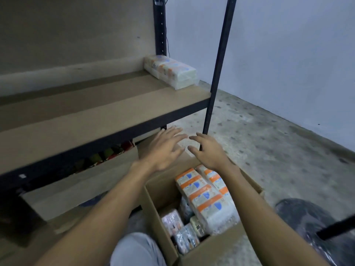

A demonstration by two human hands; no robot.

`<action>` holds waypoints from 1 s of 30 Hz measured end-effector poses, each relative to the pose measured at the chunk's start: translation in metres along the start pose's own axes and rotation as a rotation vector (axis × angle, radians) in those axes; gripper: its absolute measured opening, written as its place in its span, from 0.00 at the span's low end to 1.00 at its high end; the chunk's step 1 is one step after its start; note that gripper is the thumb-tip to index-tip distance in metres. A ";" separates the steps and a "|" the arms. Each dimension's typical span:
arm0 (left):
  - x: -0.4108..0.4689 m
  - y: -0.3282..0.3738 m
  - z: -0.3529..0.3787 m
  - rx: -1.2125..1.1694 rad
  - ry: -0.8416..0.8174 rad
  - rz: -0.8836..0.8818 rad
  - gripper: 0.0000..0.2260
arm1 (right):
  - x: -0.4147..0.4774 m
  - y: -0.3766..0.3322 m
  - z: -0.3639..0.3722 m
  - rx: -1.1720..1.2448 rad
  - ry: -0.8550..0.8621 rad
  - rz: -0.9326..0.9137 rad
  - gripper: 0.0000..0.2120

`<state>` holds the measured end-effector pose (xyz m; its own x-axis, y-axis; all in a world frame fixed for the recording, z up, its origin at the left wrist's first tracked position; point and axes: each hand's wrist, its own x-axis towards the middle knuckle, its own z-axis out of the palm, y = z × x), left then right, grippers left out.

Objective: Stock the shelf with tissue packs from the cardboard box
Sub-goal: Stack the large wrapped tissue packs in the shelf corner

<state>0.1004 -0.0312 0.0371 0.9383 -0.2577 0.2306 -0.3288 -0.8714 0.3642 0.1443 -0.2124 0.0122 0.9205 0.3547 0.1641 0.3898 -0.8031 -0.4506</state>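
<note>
An open cardboard box (159,200) stands on the floor in front of me, holding white tissue packs with orange and blue labels (205,198). A stack of the same packs (171,72) sits at the right end of the brown shelf board (92,120). My left hand (165,148) and my right hand (207,150) hover side by side above the far edge of the box, below the shelf's front edge. Both hands are empty with fingers spread.
Black metal uprights (221,60) frame the shelf's right end. Colourful items (111,152) lie on the lower shelf, partly hidden by a box flap. A dark plastic bag (311,221) sits on the concrete floor at right. My knee (136,250) is beside the box.
</note>
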 end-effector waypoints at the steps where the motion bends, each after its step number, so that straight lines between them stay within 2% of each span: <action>1: -0.005 0.003 0.012 -0.027 -0.041 -0.007 0.21 | -0.013 0.007 0.007 0.010 -0.031 0.026 0.22; 6: -0.036 0.006 0.079 -0.132 -0.235 -0.073 0.23 | -0.078 0.039 0.041 0.031 -0.166 0.167 0.28; 11: -0.060 0.001 0.134 -0.258 -0.335 -0.225 0.24 | -0.126 0.060 0.064 -0.098 -0.316 0.353 0.37; 13: -0.067 -0.001 0.152 -0.338 -0.364 -0.309 0.25 | -0.138 0.065 0.074 -0.118 -0.328 0.391 0.41; 17: -0.078 0.001 0.186 -0.485 -0.413 -0.443 0.24 | -0.152 0.071 0.094 -0.204 -0.246 0.379 0.48; 21: -0.082 0.004 0.212 -0.597 -0.399 -0.559 0.25 | -0.155 0.074 0.109 -0.260 -0.228 0.353 0.48; 24: -0.082 0.008 0.224 -0.729 -0.341 -0.645 0.25 | -0.157 0.078 0.121 -0.278 -0.113 0.335 0.43; 26: -0.079 0.007 0.237 -0.876 -0.267 -0.729 0.31 | -0.158 0.080 0.127 -0.276 -0.069 0.324 0.40; 28: -0.077 -0.001 0.261 -1.026 -0.204 -0.834 0.41 | -0.159 0.083 0.130 -0.275 -0.046 0.318 0.38; 30: -0.073 0.003 0.265 -1.115 -0.179 -0.887 0.42 | -0.160 0.086 0.130 -0.254 -0.022 0.314 0.37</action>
<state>0.0595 -0.1256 -0.2181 0.8470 0.0662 -0.5275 0.5294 -0.0145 0.8483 0.0268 -0.2756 -0.1672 0.9961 0.0813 0.0332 0.0870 -0.9657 -0.2445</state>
